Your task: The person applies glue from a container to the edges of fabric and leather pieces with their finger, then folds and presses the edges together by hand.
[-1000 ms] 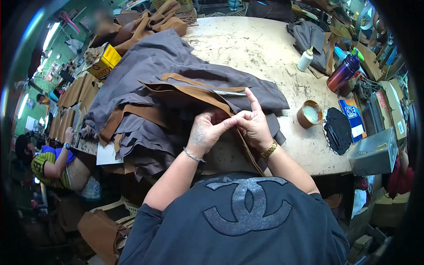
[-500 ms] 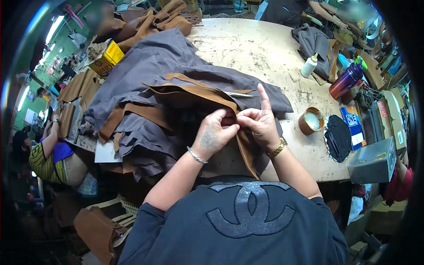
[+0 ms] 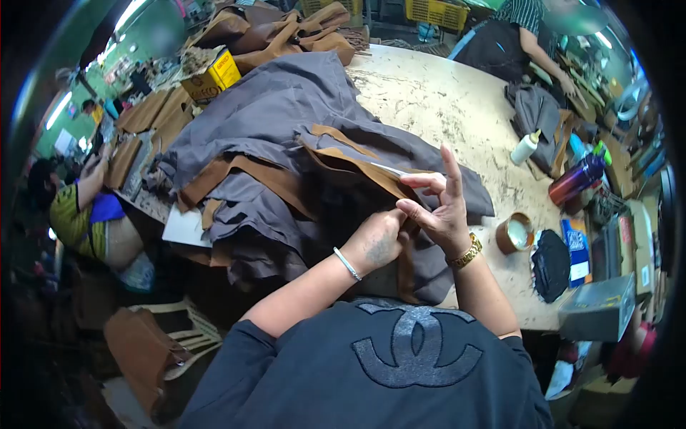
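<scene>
My left hand [image 3: 379,242] is closed on the edge of a brown leather strip [image 3: 357,163] that lies along dark grey fabric [image 3: 275,93]. Its fingertips are partly hidden behind the fold. Close beside it, my right hand [image 3: 441,207] has its thumb and fingers apart at the same strip, one finger pointing up. The thumb tip is near the left knuckles. A thin pale sliver [image 3: 387,169] shows at the strip's upper edge by the right fingertips. Another brown leather band [image 3: 246,170] rests on the fabric at left.
A glue cup [image 3: 514,233], a white bottle [image 3: 525,146], a purple flask [image 3: 576,179] and a metal box [image 3: 597,309] stand at right on the worn table [image 3: 421,84]. A yellow tin [image 3: 212,74] is at left. Other people work at the far right and far left.
My right thumb and fingers have spread from a pinch beside the left hand. My left hand has closed more tightly and moved right and down in the picture. The view has shifted.
</scene>
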### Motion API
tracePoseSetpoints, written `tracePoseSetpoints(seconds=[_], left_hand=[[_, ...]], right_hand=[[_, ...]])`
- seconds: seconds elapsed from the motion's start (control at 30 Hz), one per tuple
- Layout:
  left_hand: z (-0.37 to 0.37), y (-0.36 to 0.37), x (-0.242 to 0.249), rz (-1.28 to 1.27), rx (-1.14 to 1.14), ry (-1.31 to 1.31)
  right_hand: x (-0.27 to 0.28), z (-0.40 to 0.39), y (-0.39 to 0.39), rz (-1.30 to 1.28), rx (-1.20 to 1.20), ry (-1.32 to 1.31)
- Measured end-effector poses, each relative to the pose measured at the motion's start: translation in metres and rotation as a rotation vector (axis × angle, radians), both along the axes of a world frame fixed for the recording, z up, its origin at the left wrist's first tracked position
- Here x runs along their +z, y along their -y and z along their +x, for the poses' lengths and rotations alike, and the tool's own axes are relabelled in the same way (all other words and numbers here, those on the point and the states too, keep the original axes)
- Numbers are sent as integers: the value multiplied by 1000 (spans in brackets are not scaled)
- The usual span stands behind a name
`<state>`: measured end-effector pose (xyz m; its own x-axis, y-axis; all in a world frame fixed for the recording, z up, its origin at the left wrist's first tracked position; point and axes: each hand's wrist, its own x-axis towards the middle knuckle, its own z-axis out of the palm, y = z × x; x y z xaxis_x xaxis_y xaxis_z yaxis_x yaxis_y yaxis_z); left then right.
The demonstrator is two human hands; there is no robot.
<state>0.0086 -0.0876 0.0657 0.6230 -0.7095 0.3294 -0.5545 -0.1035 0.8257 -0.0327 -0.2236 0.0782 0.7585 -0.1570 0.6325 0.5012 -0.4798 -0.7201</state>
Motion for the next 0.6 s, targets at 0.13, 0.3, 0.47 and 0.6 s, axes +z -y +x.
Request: tracePoseSetpoints(seconds=[0.13, 0.3, 0.47, 0.6], left_hand=[[0, 5, -12, 171, -112, 84], [2, 4, -2, 319, -187, 205], [20, -20, 21, -161, -31, -287], [39, -18, 43, -100, 136, -199]], right_hand=[[14, 17, -10, 267, 171, -94], [35, 36, -18, 462, 280, -238], [31, 42, -12, 1038, 426, -264], [25, 36, -21, 1063, 463, -313]])
